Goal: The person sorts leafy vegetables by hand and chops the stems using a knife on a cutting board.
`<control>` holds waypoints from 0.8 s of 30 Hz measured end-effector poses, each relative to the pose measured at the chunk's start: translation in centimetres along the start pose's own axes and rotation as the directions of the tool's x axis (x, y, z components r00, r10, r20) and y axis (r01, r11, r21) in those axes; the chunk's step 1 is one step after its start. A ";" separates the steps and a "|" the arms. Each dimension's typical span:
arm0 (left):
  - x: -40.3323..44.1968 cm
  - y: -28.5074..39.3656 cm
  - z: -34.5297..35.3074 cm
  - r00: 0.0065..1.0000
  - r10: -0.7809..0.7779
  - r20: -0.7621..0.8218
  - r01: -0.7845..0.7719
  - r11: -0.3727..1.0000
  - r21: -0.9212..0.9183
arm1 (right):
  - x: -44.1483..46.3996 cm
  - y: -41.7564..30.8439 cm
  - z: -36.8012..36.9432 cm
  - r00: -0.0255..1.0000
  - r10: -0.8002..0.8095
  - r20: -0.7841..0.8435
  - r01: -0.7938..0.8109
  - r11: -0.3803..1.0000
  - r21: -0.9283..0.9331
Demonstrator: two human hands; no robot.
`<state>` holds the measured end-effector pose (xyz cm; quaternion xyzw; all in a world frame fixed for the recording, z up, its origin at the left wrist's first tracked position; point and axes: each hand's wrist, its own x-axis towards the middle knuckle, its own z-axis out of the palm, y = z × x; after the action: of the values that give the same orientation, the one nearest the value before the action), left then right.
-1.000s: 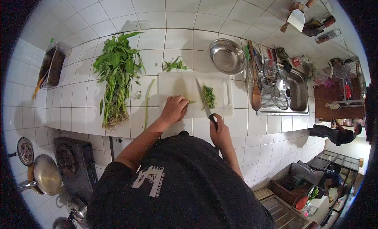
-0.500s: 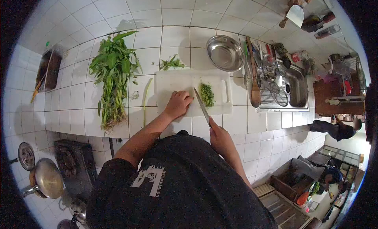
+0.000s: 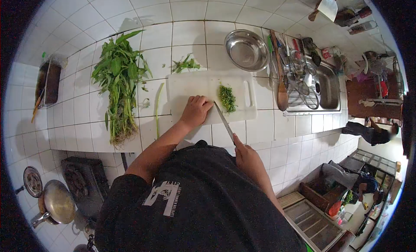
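Observation:
My right hand point(image 3: 247, 159) grips the handle of a kitchen knife point(image 3: 224, 120), its blade slanting up and left over the front of a white cutting board point(image 3: 186, 85). The tip lies close beside the fingertips of my left hand point(image 3: 196, 110). Those left fingers are curled down on the board; whatever they pinch, if anything, is hidden. Right of the blade sits a small pile of finely chopped greens point(image 3: 227, 98). A single pale green stem point(image 3: 159, 111) lies on the tiles left of the board.
A large bunch of leafy greens with roots point(image 3: 122, 85) lies at the left. Leaf trimmings point(image 3: 186, 64) and a steel bowl point(image 3: 246, 49) are behind the board. Utensils, including a wooden spatula point(image 3: 282, 96), lie by the sink point(image 3: 331, 94). A person point(image 3: 372, 133) stands far right.
The knife and my right hand have drawn slightly back toward my body relative to the board. My left hand stays at nearly the same spot. The whole view has shifted a little.

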<state>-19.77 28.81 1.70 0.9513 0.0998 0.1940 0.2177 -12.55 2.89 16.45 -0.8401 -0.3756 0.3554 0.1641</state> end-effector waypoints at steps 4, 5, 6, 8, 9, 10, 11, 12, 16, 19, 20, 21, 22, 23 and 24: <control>0.0 -0.1 -0.1 1.000 0.013 -0.016 -0.013 1.000 -0.018 | 0.3 0.2 0.1 1.000 0.006 0.006 -0.005 1.000 -0.030; 0.0 -0.2 -0.1 1.000 0.011 -0.014 -0.011 1.000 -0.023 | 0.2 0.0 -0.1 1.000 0.001 -0.001 -0.001 1.000 -0.015; 0.0 -0.2 -0.1 1.000 0.009 -0.011 -0.009 1.000 -0.028 | 0.0 -0.3 -0.4 1.000 -0.004 -0.008 0.004 1.000 0.000; 0.0 -0.2 -0.1 1.000 0.010 -0.018 -0.010 0.999 -0.041 | 0.1 -1.1 -0.8 0.999 0.039 0.000 -0.039 0.999 -0.022; 0.0 -0.2 -0.1 1.000 0.010 -0.022 -0.011 0.999 -0.053 | 0.0 -1.3 -0.9 0.996 0.083 0.008 -0.083 0.996 -0.043; -0.1 -0.2 -0.1 1.000 0.007 -0.023 -0.008 0.998 -0.056 | -0.1 -1.3 -0.9 0.996 0.085 0.011 -0.084 0.995 -0.046; 0.0 -0.2 -0.1 1.000 0.012 -0.022 -0.013 0.999 -0.052 | -0.1 -1.4 -1.0 0.997 0.083 0.006 -0.082 0.996 -0.046; 0.0 -0.2 -0.2 1.000 0.017 -0.023 -0.018 0.999 -0.047 | 0.0 -1.5 -1.1 0.997 0.080 0.000 -0.080 0.996 -0.045; 0.1 -0.1 -0.3 1.000 -0.011 -0.013 0.010 0.999 -0.048 | -0.1 -2.2 -1.9 0.997 0.064 0.041 -0.060 0.995 -0.083; 0.0 0.1 -0.4 1.000 -0.005 -0.011 0.005 0.999 -0.032 | 0.4 -0.3 0.0 0.999 0.037 0.018 -0.036 0.996 -0.086; -0.1 0.1 -0.3 1.000 -0.002 -0.012 0.001 1.000 -0.022 | 1.2 0.6 1.3 0.999 0.053 0.002 -0.053 0.997 -0.064; 0.1 0.1 -0.2 1.000 -0.004 -0.023 0.004 1.000 -0.009 | 2.3 1.5 2.3 0.998 0.060 -0.013 -0.061 0.997 -0.049; 0.2 -0.1 0.0 0.999 -0.021 -0.044 0.021 1.000 -0.007 | 3.5 1.9 3.4 0.999 0.045 -0.007 -0.046 0.996 -0.070; 0.1 -0.3 0.2 0.999 -0.023 -0.033 0.021 0.998 -0.061 | 4.6 2.2 4.8 0.998 0.030 -0.053 -0.035 0.995 -0.090; -0.2 -0.4 0.3 1.000 -0.025 -0.016 0.023 0.993 -0.115 | 5.3 2.4 5.8 0.995 0.017 -0.096 -0.027 0.994 -0.104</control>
<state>-19.90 28.94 1.21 0.9342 0.1016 0.2049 0.2737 -13.04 5.29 8.66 -0.8675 -0.3764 0.2967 0.1333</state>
